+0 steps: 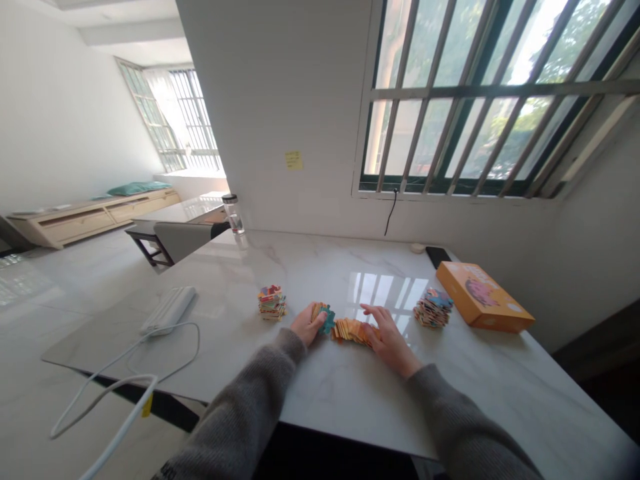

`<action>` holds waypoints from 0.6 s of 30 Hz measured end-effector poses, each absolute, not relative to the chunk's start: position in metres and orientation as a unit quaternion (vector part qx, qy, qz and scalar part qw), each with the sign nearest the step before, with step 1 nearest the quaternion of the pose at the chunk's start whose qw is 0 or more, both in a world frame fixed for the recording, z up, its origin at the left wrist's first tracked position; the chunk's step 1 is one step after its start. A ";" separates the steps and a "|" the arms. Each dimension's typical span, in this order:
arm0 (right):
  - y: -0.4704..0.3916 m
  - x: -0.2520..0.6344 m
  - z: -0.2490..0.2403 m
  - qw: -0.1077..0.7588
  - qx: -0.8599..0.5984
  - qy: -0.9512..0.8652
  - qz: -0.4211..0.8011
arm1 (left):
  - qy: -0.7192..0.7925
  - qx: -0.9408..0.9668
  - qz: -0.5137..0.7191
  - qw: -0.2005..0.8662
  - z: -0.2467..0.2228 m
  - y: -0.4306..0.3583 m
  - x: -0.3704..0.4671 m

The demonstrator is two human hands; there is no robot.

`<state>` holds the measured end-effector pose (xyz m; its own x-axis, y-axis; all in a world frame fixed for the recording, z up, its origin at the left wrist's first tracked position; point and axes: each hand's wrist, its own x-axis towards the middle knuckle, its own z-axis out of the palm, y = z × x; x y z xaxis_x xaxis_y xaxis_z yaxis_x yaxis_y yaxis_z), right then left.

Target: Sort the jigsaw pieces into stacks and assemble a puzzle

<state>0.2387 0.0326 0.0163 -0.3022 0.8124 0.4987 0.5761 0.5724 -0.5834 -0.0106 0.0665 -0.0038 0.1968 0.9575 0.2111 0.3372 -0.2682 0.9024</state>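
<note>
Near the table's front edge, a toppled row of puzzle pieces [350,330] lies on its side between my hands. My left hand [306,325] is wrapped round a few puzzle pieces at the row's left end, a teal piece [328,320] outermost. At the right end, my right hand [387,339] touches the row with its thumb side, its fingers apart and stretched forward. One stack of puzzle pieces [272,303] stands to the left of my left hand, and another stack [433,309] stands to the right of my right hand.
An orange box [483,297] lies at the right, with a black phone [438,255] behind it. A white power strip [169,311] with cables is at the left. A glass bottle [233,215] stands at the back left corner of the marble-patterned table [320,257].
</note>
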 end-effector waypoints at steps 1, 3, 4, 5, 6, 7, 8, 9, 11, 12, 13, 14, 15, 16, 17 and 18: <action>0.032 0.238 0.017 0.399 -0.437 -0.792 0.149 | 0.495 0.670 0.417 0.364 -0.007 0.069 -0.012; 0.032 0.238 0.018 0.402 -0.437 -0.790 0.150 | 0.512 0.667 0.406 0.358 -0.009 0.071 -0.017; 0.032 0.238 0.018 0.403 -0.436 -0.790 0.151 | 0.513 0.667 0.400 0.363 -0.008 0.072 -0.020; 0.032 0.238 0.018 0.403 -0.436 -0.790 0.153 | 0.514 0.664 0.398 0.370 -0.007 0.071 -0.022; 0.032 0.238 0.018 0.404 -0.437 -0.789 0.154 | 0.512 0.658 0.402 0.378 -0.005 0.071 -0.023; 0.032 0.238 0.018 0.405 -0.437 -0.788 0.154 | 0.508 0.650 0.411 0.386 -0.004 0.069 -0.024; 0.032 0.238 0.018 0.407 -0.438 -0.787 0.154 | 0.502 0.640 0.425 0.397 -0.003 0.068 -0.023; 0.032 0.239 0.018 0.408 -0.439 -0.786 0.152 | 0.492 0.626 0.440 0.415 -0.002 0.066 -0.022; 0.032 0.239 0.019 0.411 -0.441 -0.784 0.147 | 0.460 0.592 0.464 0.473 -0.001 0.064 -0.019; 0.032 0.239 0.019 0.411 -0.442 -0.784 0.146 | 0.440 0.572 0.471 0.508 -0.001 0.064 -0.018; 0.031 0.238 0.019 0.411 -0.442 -0.784 0.145 | 0.423 0.550 0.475 0.541 -0.001 0.063 -0.017; 0.031 0.238 0.019 0.411 -0.442 -0.784 0.144 | 0.411 0.529 0.480 0.566 -0.002 0.064 -0.017; 0.031 0.238 0.019 0.411 -0.441 -0.785 0.142 | 0.404 0.510 0.488 0.582 -0.002 0.065 -0.017; 0.031 0.238 0.019 0.412 -0.440 -0.785 0.141 | 0.403 0.494 0.498 0.588 -0.003 0.066 -0.017; 0.031 0.239 0.019 0.412 -0.440 -0.786 0.139 | 0.407 0.483 0.507 0.586 -0.003 0.066 -0.018; 0.031 0.239 0.019 0.412 -0.440 -0.786 0.136 | 0.413 0.478 0.515 0.580 -0.004 0.067 -0.019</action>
